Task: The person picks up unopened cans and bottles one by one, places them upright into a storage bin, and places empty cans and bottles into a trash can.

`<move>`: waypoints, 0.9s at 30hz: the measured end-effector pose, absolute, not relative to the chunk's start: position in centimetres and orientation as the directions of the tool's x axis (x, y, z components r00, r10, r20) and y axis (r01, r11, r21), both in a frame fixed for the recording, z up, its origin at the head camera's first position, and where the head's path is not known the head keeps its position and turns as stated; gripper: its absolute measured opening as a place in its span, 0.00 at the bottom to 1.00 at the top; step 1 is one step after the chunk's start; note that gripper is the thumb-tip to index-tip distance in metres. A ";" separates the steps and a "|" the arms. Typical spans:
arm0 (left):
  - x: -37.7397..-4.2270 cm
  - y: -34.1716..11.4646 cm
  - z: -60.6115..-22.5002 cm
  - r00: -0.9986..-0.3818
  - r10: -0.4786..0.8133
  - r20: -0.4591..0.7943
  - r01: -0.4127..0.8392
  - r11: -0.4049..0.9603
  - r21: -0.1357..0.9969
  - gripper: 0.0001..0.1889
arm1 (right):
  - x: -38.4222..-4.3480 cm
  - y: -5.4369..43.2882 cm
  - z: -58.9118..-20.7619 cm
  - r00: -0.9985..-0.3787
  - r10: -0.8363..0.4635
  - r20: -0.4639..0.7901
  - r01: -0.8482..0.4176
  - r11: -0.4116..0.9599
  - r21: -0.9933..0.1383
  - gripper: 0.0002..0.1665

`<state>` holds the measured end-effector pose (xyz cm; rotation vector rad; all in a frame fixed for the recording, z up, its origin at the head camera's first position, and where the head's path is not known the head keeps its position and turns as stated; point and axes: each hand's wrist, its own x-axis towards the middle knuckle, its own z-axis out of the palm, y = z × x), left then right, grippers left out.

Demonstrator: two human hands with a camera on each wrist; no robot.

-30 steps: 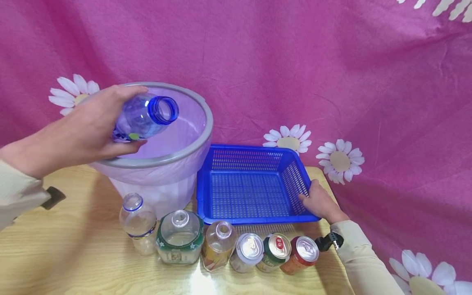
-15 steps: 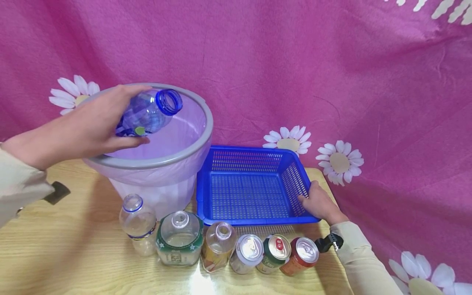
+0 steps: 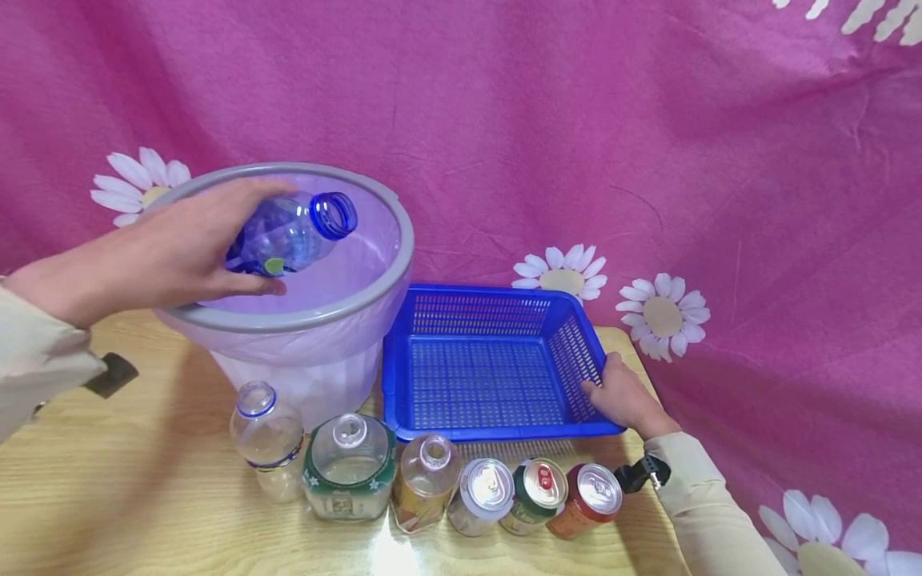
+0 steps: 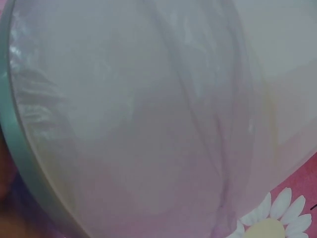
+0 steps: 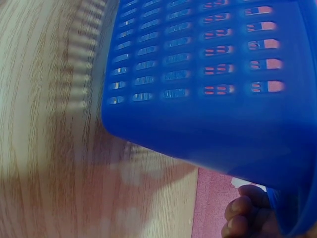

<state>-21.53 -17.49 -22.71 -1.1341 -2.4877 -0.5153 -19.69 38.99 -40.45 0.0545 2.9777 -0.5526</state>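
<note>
— While you're standing closer, how many of each do you count?

— Four bottles, three cans, one bin (image 3: 302, 368), one blue basket (image 3: 483, 384). The blue bottle (image 3: 288, 234) is over the bin's mouth, tilted in the left hand (image 3: 183, 248), thumb and fingers wrapped around it, open neck pointing right. The other three stand in front of the bin: a ring-necked bottle (image 3: 270, 440), a green-banded bottle (image 3: 349, 496) and a yellow-labelled bottle (image 3: 426, 484). The pale can (image 3: 481, 500), green can (image 3: 535, 498) and red can (image 3: 587, 500) carry that row on, to the bin's front right

— And what's it all standing on?

— A light wooden table (image 3: 130, 472). Behind the bin hangs a pink cloth (image 3: 468, 120) with white daisies (image 3: 663, 316); I make out four

— The containers?

— The bin has a filmy lilac liner (image 3: 363, 240) turned down over its grey rim (image 3: 310, 322); I can't see to the bottom from here. The basket sits just right of the bin, its slotted floor in plain view, and the right hand (image 3: 627, 392) grasps the side away from the bin, thumb inside, fingers curled outside
</note>
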 end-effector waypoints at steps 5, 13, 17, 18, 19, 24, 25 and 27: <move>-21.7 -17.5 -22.8 -0.639 0.647 0.415 0.760 0.615 0.211 0.56 | -19.8 39.1 -40.5 -0.994 0.008 -0.109 0.047 0.932 -0.360 0.31; -21.9 -17.2 -23.0 -0.657 0.658 0.368 0.751 0.617 0.236 0.55 | -19.7 39.1 -40.7 -0.994 0.006 -0.109 0.046 0.930 -0.366 0.32; -21.9 -17.1 -23.0 -0.667 0.659 0.347 0.743 0.625 0.240 0.54 | -19.7 39.0 -40.7 -0.994 0.006 -0.111 0.046 0.931 -0.363 0.32; -22.0 -17.1 -22.9 -0.668 0.660 0.343 0.742 0.626 0.241 0.53 | -19.7 39.1 -40.7 -0.994 0.004 -0.108 0.044 0.931 -0.362 0.32; -22.0 -17.1 -22.9 -0.669 0.661 0.340 0.741 0.628 0.238 0.54 | -19.8 39.1 -40.7 -0.994 0.005 -0.108 0.044 0.931 -0.363 0.32; -22.1 -17.0 -23.0 -0.679 0.664 0.313 0.733 0.637 0.238 0.53 | -19.9 39.1 -40.7 -0.995 0.004 -0.099 0.039 0.934 -0.356 0.32; -22.1 -17.0 -23.0 -0.681 0.664 0.309 0.731 0.640 0.236 0.53 | -19.9 39.1 -40.8 -0.995 0.006 -0.096 0.040 0.934 -0.355 0.32; -22.2 -16.9 -23.1 -0.685 0.663 0.304 0.728 0.644 0.236 0.53 | -19.9 39.1 -40.8 -0.996 0.005 -0.094 0.038 0.935 -0.352 0.32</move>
